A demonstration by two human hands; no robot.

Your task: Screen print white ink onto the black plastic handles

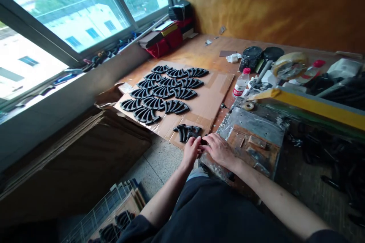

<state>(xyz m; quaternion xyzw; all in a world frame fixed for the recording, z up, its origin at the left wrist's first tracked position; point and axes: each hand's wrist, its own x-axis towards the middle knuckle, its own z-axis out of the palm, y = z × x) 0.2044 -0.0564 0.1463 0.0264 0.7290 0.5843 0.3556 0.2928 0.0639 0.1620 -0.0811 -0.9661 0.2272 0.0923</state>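
Note:
My left hand (pixel 191 150) and my right hand (pixel 218 148) meet at the front edge of the bench, fingers closed around a small black curved piece (pixel 203 141). Most of that piece is hidden by my fingers. Just beyond them, a few loose black curved pieces (pixel 186 132) lie on the near end of a cardboard sheet (pixel 215 87). Farther up the sheet, many similar black pieces (pixel 171 91) are laid out in overlapping fan-shaped rows. Beside my right hand is a worn metal plate with a wooden board (pixel 242 136) on it.
A red-capped bottle (pixel 242 82), a tape roll (pixel 248 106) and black cans (pixel 251 57) stand right of the cardboard. A yellow bar (pixel 319 110) borders a dark heap of black pieces (pixel 336 159). Stacked cardboard (pixel 71 152) leans at left, with a wire basket (pixel 114 209) below.

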